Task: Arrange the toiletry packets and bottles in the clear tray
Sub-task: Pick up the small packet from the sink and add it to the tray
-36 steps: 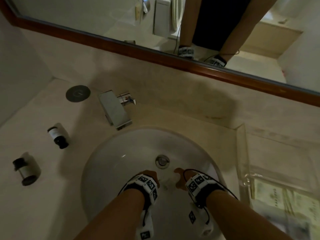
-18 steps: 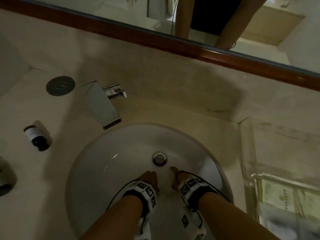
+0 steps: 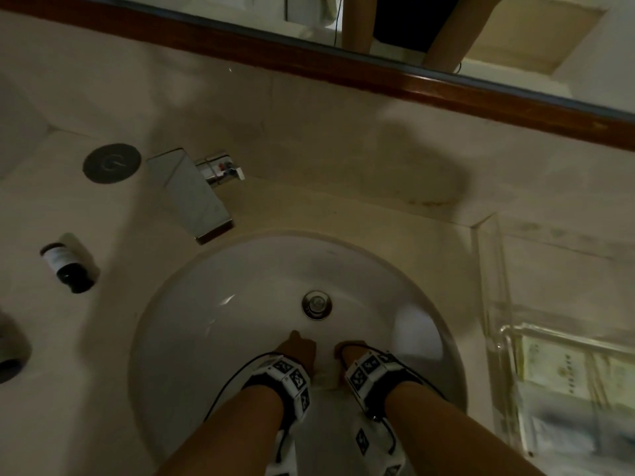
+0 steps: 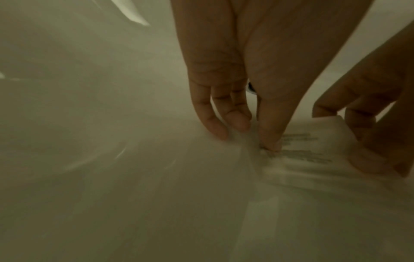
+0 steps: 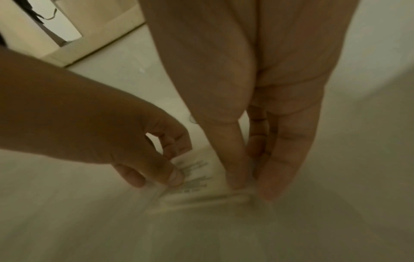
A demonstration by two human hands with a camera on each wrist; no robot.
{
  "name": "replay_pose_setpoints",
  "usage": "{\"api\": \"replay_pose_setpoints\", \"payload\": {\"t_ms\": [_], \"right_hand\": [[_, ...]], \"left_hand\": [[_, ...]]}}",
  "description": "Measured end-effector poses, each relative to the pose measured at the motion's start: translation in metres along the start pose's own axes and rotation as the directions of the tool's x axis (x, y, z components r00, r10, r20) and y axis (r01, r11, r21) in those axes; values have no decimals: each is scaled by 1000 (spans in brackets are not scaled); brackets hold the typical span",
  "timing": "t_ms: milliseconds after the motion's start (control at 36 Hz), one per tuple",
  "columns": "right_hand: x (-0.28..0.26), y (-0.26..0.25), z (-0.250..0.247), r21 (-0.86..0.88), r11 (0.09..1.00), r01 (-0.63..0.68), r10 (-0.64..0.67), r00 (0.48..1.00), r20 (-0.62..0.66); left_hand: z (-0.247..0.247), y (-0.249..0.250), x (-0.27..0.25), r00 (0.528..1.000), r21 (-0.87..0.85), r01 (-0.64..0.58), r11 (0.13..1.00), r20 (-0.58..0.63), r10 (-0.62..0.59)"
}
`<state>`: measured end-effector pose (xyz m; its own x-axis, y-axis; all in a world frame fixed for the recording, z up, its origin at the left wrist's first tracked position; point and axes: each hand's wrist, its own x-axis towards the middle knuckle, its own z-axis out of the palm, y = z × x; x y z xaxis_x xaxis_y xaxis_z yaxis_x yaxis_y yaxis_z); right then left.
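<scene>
Both your hands pinch one white packet (image 5: 197,179) lying flat in the sink (image 3: 206,304): left hand (image 4: 235,99) at one end, right hand (image 5: 257,141) at the other. It looks light, limp and slippery; lift by its edges.

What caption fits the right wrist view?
Both hands, left hand and right hand, pinch a white printed packet inside the sink basin.

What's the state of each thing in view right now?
white packet: in the sink, pinched at both ends
left hand: fingers pinching the packet
right hand: fingers pinching the packet
small bottle: lying on the counter
clear tray: holds packets
drain plug: cannot tell
</scene>
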<state>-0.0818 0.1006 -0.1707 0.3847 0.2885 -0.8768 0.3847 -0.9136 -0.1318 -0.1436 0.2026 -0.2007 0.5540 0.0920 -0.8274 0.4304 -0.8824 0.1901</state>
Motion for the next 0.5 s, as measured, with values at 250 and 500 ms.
{"api": "replay_pose_setpoints", "payload": {"t_ms": [250, 500], "right_hand": [[-51, 23, -14, 65, 993, 95, -83, 982, -169], [-126, 75, -55, 555, 823, 123, 19, 970, -243]], "left_hand": [[-24, 11, -31, 998, -11, 15, 1000, -68, -16], [-69, 69, -108, 943, -357, -228, 906, -314, 113]]}}
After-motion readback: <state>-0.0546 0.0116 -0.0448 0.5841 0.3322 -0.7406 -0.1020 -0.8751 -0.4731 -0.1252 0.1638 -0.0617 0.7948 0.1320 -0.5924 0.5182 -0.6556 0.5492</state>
